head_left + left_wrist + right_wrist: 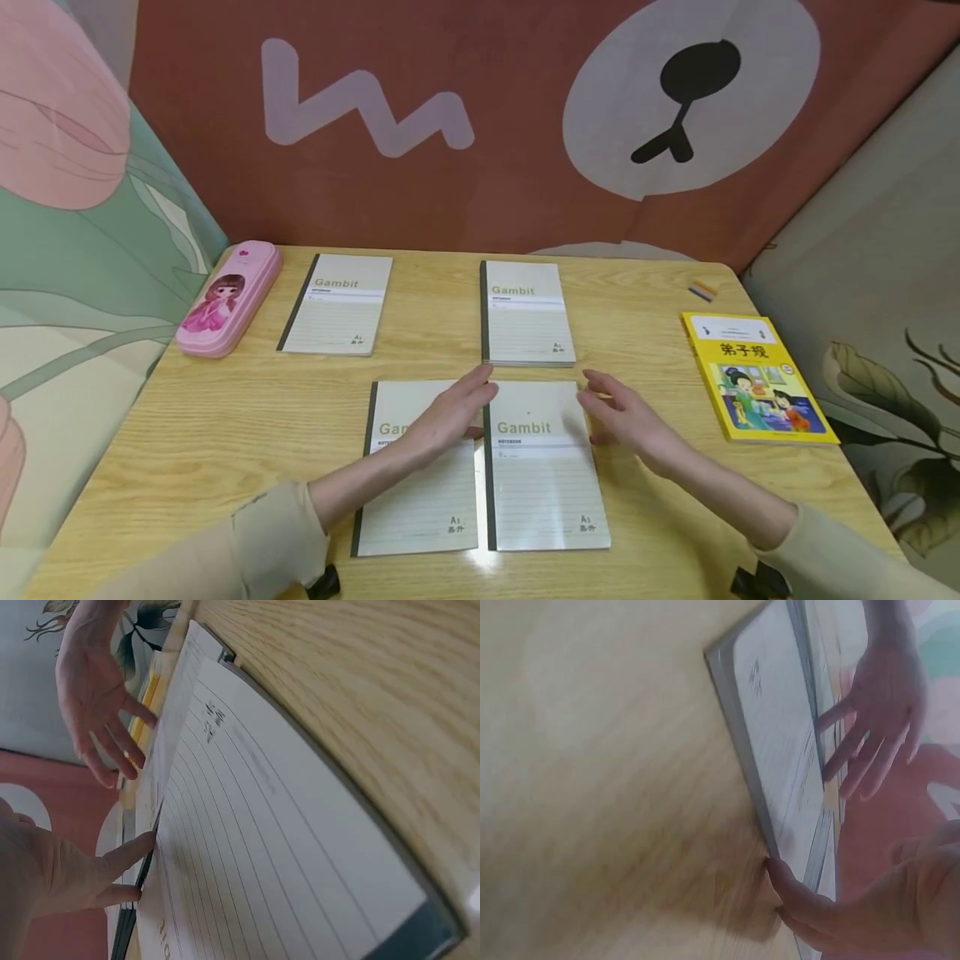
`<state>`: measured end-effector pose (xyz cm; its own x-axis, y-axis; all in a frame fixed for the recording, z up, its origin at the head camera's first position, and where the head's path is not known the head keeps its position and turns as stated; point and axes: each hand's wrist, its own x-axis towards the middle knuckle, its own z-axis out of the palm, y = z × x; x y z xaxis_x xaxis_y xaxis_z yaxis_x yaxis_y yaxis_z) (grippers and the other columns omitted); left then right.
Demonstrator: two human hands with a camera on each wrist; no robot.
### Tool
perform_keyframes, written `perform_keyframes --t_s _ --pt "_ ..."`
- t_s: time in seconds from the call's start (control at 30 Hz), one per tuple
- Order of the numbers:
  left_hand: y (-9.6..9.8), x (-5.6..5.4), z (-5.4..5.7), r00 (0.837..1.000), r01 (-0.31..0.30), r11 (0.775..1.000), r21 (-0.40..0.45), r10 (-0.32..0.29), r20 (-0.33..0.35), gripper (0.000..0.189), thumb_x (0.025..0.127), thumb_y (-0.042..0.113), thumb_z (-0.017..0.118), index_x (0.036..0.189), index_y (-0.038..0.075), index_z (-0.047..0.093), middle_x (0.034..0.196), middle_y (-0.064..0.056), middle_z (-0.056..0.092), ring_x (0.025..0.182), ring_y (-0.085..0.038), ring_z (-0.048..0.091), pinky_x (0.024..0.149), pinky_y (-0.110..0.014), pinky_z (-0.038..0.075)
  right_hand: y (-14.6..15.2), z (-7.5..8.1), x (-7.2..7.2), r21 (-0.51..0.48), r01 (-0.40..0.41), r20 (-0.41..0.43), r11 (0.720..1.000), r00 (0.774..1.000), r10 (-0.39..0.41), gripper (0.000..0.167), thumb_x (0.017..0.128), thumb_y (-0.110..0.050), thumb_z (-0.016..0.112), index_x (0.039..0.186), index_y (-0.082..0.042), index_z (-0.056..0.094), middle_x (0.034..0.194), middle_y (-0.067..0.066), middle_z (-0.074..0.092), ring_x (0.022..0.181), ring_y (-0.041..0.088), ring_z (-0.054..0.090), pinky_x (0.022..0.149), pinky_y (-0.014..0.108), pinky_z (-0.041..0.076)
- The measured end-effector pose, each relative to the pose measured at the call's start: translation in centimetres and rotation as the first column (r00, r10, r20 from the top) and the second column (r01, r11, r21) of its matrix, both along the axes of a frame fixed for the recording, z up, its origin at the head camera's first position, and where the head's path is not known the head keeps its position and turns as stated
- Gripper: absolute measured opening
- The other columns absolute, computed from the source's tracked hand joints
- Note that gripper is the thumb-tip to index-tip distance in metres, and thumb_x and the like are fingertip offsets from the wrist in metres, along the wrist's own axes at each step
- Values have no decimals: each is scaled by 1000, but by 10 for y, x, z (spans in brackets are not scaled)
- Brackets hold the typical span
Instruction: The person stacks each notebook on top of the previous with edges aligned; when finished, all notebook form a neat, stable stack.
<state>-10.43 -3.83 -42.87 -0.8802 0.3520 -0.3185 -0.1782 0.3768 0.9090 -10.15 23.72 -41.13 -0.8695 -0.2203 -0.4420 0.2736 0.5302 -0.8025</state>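
Note:
In the head view two Gambit notebooks lie side by side near the front: a front-left notebook point(420, 508) and a front-right notebook point(543, 492). My left hand point(442, 421) reaches over the front-left one, its fingertips at the dark spine of the front-right one. At that notebook's right edge is my right hand point(630, 421), fingers loosely extended. The right wrist view has the right thumb point(799, 896) beside the notebook's edge; contact is hard to tell. Neither hand grips anything. The left forearm and hand hide part of the front-left cover.
Behind them lie a back-left notebook point(337, 308) and a back-right notebook point(528, 317), which looks like a stack. A pink pencil case point(228, 300) is at the far left. On the right are a yellow book point(757, 379) and a small striped item point(702, 290).

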Motion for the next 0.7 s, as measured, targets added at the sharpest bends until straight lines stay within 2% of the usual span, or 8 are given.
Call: perform_keyframes --t_s 0.07,0.17,0.23,0.37,0.47,0.57,0.63,0.7 --pt "1 2 1 1000 -18 1000 -2 18 7 68 106 50 39 163 15 28 174 -4 21 162 -27 14 131 -53 18 -1 2 6 -22 4 31 1000 1000 -3 72 109 -36 49 163 0 17 165 32 22 146 48 40 94 43 62" --pt "2 4 1 998 -52 999 0 52 26 68 106 50 40 163 14 31 172 -8 25 160 -32 23 131 -55 14 -2 2 11 -51 29 76 998 997 -25 72 109 -33 50 163 1 17 165 32 23 146 47 39 94 43 61" --pt "2 4 0 996 -75 997 22 73 50 67 106 47 43 162 12 31 171 -12 28 155 -36 34 130 -55 20 -2 0 12 -68 56 101 996 994 -49 70 109 -29 49 162 2 17 165 31 23 146 46 40 96 43 61" --pt "1 3 -3 991 -107 990 96 98 95 63 107 34 48 160 4 33 164 -19 39 139 -37 55 120 -50 42 1 -4 8 -64 79 124 995 990 -70 66 108 -20 48 161 5 19 161 33 31 134 39 52 96 43 60" --pt "-1 3 -3 991 -88 988 129 74 109 55 105 24 51 155 2 42 153 -18 54 133 -32 62 113 -45 50 3 -6 7 -35 49 86 998 995 -46 68 105 -13 52 161 6 19 154 34 41 121 30 60 91 39 60" --pt "-3 1 0 996 -40 990 134 29 85 50 104 19 51 152 6 49 143 -12 65 131 -26 65 117 -45 47 4 -7 8 -23 27 9 999 1000 -27 73 101 -8 58 162 5 18 146 33 49 119 30 62 86 35 59" --pt "-3 -1 2 996 -36 989 145 24 80 51 103 18 53 153 8 49 141 -12 67 121 -26 70 113 -46 50 3 -6 8 -14 20 -46 1000 999 -21 75 100 -7 59 162 3 18 143 33 50 121 30 62 84 33 60" --pt "-4 -3 5 995 -50 987 150 37 91 56 102 17 55 157 11 43 150 -15 59 105 -25 73 103 -44 57 1 -4 5 -16 13 -86 1000 996 -14 76 100 -7 59 163 0 16 140 32 51 119 32 63 82 33 61"
